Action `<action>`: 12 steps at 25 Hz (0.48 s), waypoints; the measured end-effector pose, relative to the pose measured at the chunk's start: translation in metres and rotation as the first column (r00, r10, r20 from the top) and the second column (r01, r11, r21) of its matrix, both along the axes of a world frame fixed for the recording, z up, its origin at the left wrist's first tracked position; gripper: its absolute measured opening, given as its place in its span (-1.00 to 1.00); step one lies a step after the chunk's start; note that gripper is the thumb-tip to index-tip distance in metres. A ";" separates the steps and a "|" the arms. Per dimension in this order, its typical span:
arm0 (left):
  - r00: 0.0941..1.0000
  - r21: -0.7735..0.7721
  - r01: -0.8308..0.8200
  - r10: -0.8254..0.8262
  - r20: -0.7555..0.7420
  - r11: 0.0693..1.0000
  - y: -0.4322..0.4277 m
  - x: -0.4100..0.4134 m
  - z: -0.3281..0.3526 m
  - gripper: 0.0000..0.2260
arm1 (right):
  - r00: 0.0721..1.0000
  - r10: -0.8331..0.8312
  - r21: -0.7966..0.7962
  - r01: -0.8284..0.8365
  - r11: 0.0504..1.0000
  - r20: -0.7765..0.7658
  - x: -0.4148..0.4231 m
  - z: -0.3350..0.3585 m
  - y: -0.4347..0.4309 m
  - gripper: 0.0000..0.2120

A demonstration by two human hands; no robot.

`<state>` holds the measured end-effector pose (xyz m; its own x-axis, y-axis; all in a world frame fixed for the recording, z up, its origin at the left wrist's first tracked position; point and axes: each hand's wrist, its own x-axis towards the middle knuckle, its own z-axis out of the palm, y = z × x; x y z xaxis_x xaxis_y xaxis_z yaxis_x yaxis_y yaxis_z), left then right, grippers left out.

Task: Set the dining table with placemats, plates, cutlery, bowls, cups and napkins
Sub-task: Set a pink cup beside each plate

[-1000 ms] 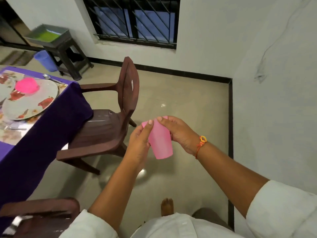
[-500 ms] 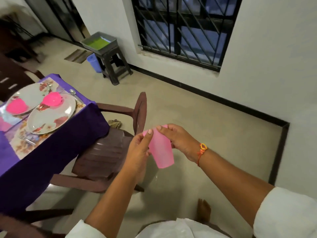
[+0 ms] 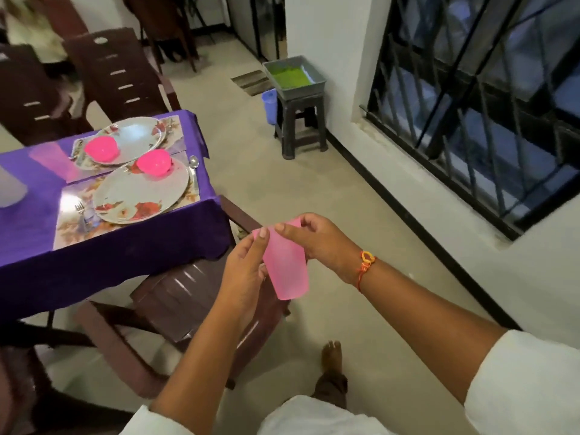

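While the person stands beside the purple-clothed table [image 3: 31,221] at left, the left hand [image 3: 244,274] wraps the side of a translucent pink plastic cup [image 3: 287,271] and the right hand [image 3: 320,243] pinches its rim, mid-frame above a brown plastic chair [image 3: 175,296]; two floral plates [image 3: 141,196] carry pink bowls [image 3: 153,163]

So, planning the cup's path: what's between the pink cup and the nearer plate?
Head view, from the plate: placemat, purple tablecloth edge, brown chair, then the pink cup.

A pink plastic cup [image 3: 285,262] is held by both hands, left hand [image 3: 243,271], right hand [image 3: 317,240], right of the purple-clothed table [image 3: 103,255].
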<state>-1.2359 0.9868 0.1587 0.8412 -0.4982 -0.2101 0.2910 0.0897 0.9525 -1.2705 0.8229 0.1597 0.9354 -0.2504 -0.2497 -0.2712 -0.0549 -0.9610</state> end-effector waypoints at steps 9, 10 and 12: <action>0.944 0.052 -0.317 0.321 -0.083 0.947 -0.071 0.145 -0.019 -0.54 | 0.956 0.273 0.010 -0.273 0.962 -0.111 0.184 0.002 -0.077 -0.56; 0.922 0.062 -0.373 0.377 -0.090 0.926 -0.072 0.159 -0.023 -0.55 | 0.946 0.303 0.011 -0.304 0.953 -0.115 0.204 -0.002 -0.078 -0.54; 0.878 0.088 -0.462 0.469 -0.093 0.882 -0.075 0.181 -0.030 -0.63 | 0.928 0.354 0.000 -0.357 0.934 -0.114 0.239 -0.012 -0.078 -0.51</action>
<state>-1.0553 0.9117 0.1283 0.9430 -0.0374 -0.3307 0.3318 0.1827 0.9255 -1.0317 0.7445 0.1473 0.9310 0.0875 -0.3545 -0.3343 -0.1864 -0.9239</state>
